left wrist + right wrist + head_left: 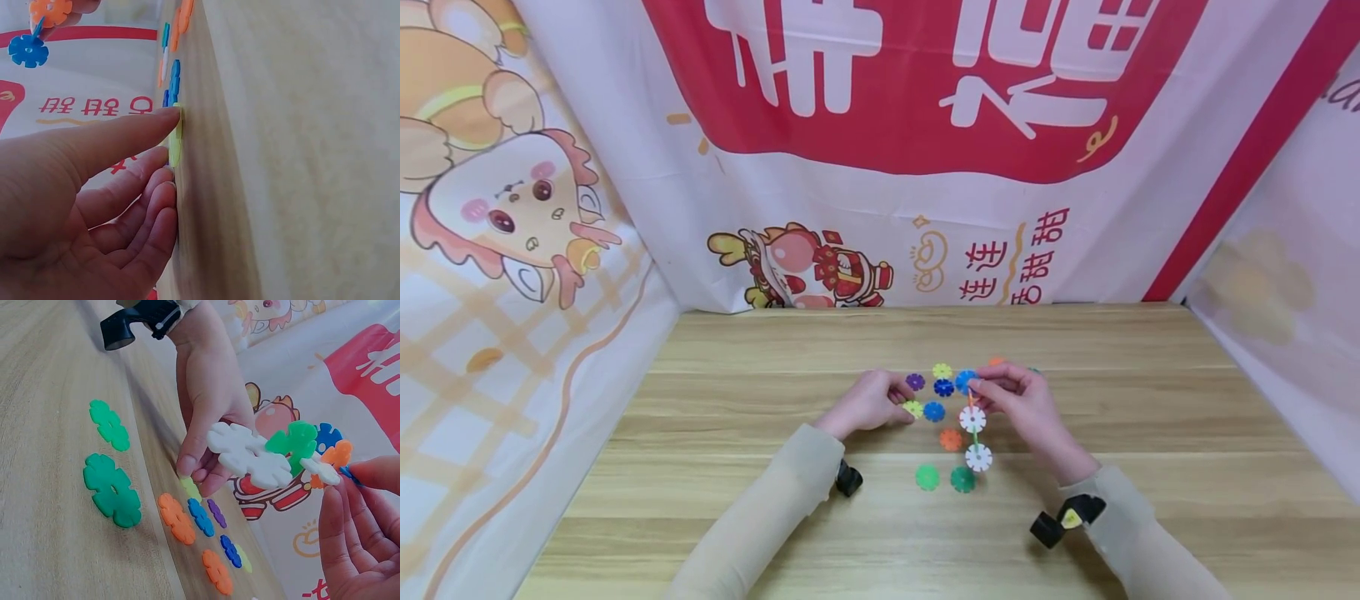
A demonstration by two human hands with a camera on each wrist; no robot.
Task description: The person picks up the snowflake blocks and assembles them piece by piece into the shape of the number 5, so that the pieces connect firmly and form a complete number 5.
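Observation:
My left hand (871,402) is low at the table, thumb and fingers pinching a yellow-green snowflake disc (176,134) at its edge. My right hand (1028,410) holds up a chain of interlocked snowflake discs, gripping it near the blue disc (966,382) at its upper end. Below that come an orange disc (339,454), a white disc (972,419), a green disc (294,442) seen edge-on from the head, and another white disc (978,457) at the lower end. The right fingertips partly hide the blue and orange pieces in the right wrist view.
Loose discs lie between the hands: a blue one (934,412), a dark blue one (943,387), a purple one (915,381), a yellow one (942,371) and an orange one (951,440). Nearer are two green discs (927,477). A printed cloth (820,192) hangs behind the table.

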